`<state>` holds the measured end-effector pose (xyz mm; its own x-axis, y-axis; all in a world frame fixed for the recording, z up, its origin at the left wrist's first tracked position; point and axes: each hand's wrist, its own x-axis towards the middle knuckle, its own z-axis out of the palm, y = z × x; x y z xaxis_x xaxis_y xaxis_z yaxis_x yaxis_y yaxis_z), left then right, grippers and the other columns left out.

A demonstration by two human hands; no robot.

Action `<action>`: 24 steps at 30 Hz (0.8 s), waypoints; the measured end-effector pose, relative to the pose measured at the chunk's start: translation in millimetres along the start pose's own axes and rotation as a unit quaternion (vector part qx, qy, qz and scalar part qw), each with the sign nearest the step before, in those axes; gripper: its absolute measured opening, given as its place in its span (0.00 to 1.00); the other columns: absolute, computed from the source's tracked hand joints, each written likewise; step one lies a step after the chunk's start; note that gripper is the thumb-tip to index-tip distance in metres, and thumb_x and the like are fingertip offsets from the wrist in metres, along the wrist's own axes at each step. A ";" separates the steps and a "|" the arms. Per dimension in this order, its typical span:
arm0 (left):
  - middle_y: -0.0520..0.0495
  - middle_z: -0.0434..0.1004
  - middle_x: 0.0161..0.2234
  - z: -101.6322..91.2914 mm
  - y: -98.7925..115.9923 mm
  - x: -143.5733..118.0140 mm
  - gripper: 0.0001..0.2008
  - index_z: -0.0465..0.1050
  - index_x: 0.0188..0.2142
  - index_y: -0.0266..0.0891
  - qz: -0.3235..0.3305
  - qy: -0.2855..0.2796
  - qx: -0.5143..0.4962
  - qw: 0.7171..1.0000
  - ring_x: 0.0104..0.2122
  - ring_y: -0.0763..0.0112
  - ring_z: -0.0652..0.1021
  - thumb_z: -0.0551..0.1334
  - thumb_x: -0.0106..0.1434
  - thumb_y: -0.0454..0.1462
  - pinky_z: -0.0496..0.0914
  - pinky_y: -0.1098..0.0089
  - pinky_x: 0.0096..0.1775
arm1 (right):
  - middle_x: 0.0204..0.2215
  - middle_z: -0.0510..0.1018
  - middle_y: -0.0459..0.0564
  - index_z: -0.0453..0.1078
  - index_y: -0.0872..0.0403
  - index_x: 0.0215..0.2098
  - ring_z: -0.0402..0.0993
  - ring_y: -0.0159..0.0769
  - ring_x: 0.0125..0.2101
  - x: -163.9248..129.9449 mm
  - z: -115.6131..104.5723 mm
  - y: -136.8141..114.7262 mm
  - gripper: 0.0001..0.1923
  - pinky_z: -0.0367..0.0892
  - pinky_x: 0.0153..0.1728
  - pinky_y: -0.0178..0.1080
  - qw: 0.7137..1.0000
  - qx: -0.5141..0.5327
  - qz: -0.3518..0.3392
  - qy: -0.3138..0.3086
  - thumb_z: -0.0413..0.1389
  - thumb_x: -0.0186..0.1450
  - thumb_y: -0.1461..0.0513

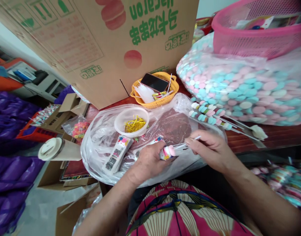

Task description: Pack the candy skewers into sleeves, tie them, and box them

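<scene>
My left hand [150, 159] is closed round a small printed candy packet [165, 153], with a pink and white candy at its right end. White sticks [182, 147] run from that end toward my right hand [209, 147], whose thumb and fingers pinch them. How many sticks there are I cannot tell. Left of my left hand lies a stack of printed packets [117, 154] on the clear plastic sheet [98, 131]. Behind it stands a white bowl [118, 121] of gold twist ties [135, 124]. Skewers of pastel candies [207, 113] lie to the right, beyond my right hand.
A yellow basket [152, 103] with a phone [154, 82] stands behind the bowl. A big carton [91, 39] rises at the back. At right a bulging bag of candies [239, 88] bears a pink basket [251, 39]. A lidded cup [67, 150] stands at the left edge.
</scene>
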<state>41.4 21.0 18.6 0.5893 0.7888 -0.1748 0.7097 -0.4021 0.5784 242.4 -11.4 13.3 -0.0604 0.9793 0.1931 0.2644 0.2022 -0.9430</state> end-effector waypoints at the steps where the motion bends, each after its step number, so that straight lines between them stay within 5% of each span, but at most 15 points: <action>1: 0.49 0.77 0.33 -7.6 -0.1 -0.3 0.11 0.73 0.41 0.40 0.023 -0.027 -0.046 0.998 0.33 0.67 0.75 0.63 0.60 0.42 0.69 0.69 0.38 | 0.17 0.63 0.42 0.63 0.53 0.22 0.58 0.28 0.20 -1.3 -3.8 -2.8 0.16 0.55 0.20 0.33 1.000 -0.009 -0.014 -0.009 0.53 0.66 0.57; 4: 0.51 0.76 0.32 -30.8 -0.9 -2.0 0.12 0.74 0.40 0.38 0.065 -0.100 -0.134 0.984 0.32 0.70 0.74 0.64 0.60 0.43 0.67 0.72 0.36 | 0.17 0.64 0.42 0.64 0.53 0.22 0.59 0.28 0.19 -5.4 -11.2 -7.8 0.16 0.55 0.20 0.33 1.000 -0.011 -0.014 0.006 0.52 0.67 0.57; 8: 0.51 0.75 0.33 -41.6 -0.1 -1.3 0.13 0.73 0.39 0.38 0.067 -0.102 -0.129 0.984 0.33 0.70 0.73 0.65 0.59 0.44 0.65 0.72 0.36 | 0.16 0.65 0.42 0.64 0.53 0.22 0.59 0.27 0.18 -7.2 -6.1 -9.2 0.16 0.53 0.18 0.32 1.000 0.013 0.002 0.001 0.52 0.67 0.57; 16: 0.52 0.72 0.28 -0.3 7.5 13.5 0.07 0.72 0.33 0.37 0.053 -0.051 -0.155 0.985 0.30 0.72 0.71 0.62 0.60 0.40 0.65 0.71 0.34 | 0.18 0.68 0.43 0.64 0.53 0.22 0.63 0.29 0.21 -1.4 26.8 -7.5 0.15 0.58 0.23 0.33 1.000 -0.008 0.006 -0.024 0.51 0.65 0.57; 21: 0.40 0.72 0.50 2.9 -2.2 7.0 0.43 0.56 0.60 0.39 0.017 0.024 -0.140 0.990 0.45 0.58 0.74 0.72 0.49 0.45 0.68 0.61 0.46 | 0.15 0.63 0.42 0.62 0.52 0.20 0.58 0.28 0.18 -2.4 19.3 6.2 0.18 0.55 0.19 0.34 0.998 0.012 0.056 0.032 0.53 0.65 0.53; 24: 0.37 0.74 0.47 3.5 -6.1 -1.5 0.30 0.65 0.53 0.36 -0.035 0.027 -0.006 0.999 0.48 0.51 0.73 0.68 0.55 0.46 0.65 0.54 0.50 | 0.14 0.61 0.41 0.61 0.52 0.19 0.55 0.28 0.17 -3.5 11.4 10.6 0.20 0.52 0.18 0.34 0.994 0.032 0.080 0.062 0.53 0.65 0.52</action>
<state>37.5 20.7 12.6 0.5164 0.8388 -0.1727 0.7438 -0.3393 0.5759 234.5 -12.8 -0.5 0.0974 0.9930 0.0665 0.1983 0.0461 -0.9791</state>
